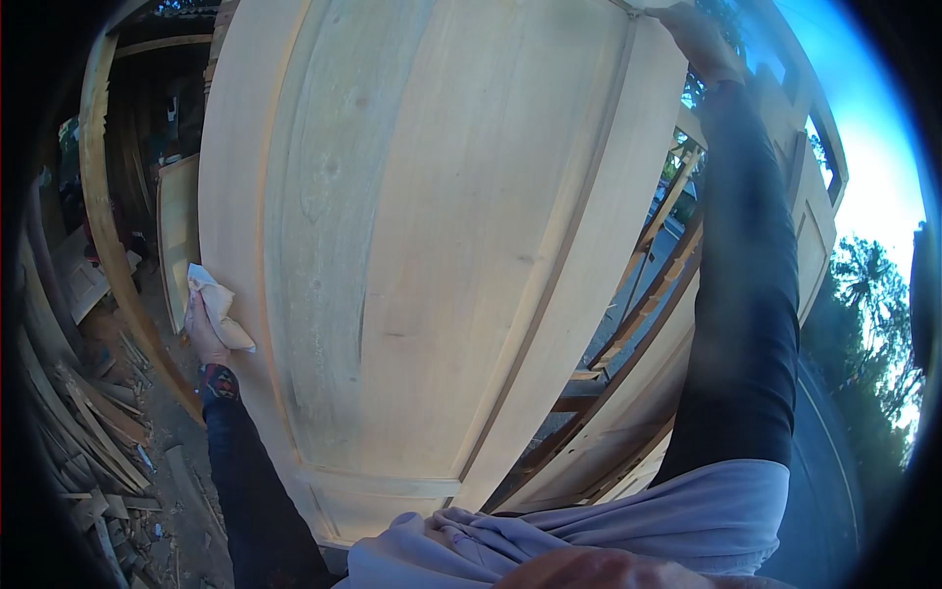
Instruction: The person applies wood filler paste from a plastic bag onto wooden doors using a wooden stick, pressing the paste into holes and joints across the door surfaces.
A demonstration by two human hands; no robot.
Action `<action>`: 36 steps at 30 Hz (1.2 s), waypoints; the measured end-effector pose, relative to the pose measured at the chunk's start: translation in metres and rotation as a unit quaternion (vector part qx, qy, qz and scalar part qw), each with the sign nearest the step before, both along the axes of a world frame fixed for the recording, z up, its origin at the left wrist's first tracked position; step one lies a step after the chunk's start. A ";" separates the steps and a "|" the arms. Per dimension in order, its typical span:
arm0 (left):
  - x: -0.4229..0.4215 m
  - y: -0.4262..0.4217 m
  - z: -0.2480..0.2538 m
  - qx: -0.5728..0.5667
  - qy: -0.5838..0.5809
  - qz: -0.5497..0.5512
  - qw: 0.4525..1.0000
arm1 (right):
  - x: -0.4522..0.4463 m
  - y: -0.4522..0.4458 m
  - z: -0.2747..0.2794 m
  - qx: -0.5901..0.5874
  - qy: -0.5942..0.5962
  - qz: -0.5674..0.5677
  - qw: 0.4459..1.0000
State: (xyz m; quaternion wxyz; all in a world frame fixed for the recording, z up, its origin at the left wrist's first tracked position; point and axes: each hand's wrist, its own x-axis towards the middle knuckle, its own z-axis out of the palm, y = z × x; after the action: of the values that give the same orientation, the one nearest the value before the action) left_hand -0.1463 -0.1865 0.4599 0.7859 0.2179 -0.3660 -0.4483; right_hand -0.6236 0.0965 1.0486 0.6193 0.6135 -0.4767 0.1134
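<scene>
A large panelled door (pixel 451 226) of pale bare wood stands tilted in front of me and fills the middle of the view. At its left edge, my left hand (pixel 204 329) is closed around a folded pale sheet (pixel 224 309); whether this is sandpaper or cloth I cannot tell. The sheet lies against the door's side frame. My right hand (pixel 699 41) reaches far up to the door's upper right, fingertips together at the moulding by the panel corner. Anything small between those fingers is hidden.
Scrap boards (pixel 103 412) and offcuts lie on the ground at the left, beside an upright timber post (pixel 98 206). Another panel (pixel 177 236) leans behind the door's left edge. More wooden frames (pixel 628 432) stand at the right, with a road (pixel 819 471) beyond.
</scene>
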 end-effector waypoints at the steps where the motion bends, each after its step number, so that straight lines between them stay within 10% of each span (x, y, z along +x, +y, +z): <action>1: 0.000 -0.002 -0.001 -0.005 -0.004 0.010 1.000 | 0.001 0.001 0.000 -0.001 0.004 -0.004 1.000; 13: -0.002 0.000 0.001 0.002 -0.023 0.043 0.999 | 0.003 0.026 0.000 -0.071 0.025 -0.194 0.978; 19: -0.007 0.007 0.010 0.014 0.039 0.007 0.999 | 0.003 0.014 -0.020 -0.068 0.028 0.067 0.995; 31: -0.003 0.002 0.005 0.006 -0.011 0.059 0.998 | -0.013 -0.002 -0.012 -0.055 -0.036 -0.037 0.997; 34: -0.005 0.002 0.004 -0.005 -0.005 0.048 0.999 | -0.021 -0.017 -0.030 0.020 -0.061 0.209 0.976; 36: -0.004 0.000 0.004 -0.005 0.009 0.039 0.999 | -0.021 -0.021 -0.041 -0.032 -0.115 0.171 0.978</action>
State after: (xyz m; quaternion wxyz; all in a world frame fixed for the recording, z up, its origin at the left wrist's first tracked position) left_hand -0.1506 -0.1860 0.4635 0.8072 0.2237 -0.3521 -0.4175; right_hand -0.6442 0.0757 1.0079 0.5509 0.6486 -0.4290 0.3030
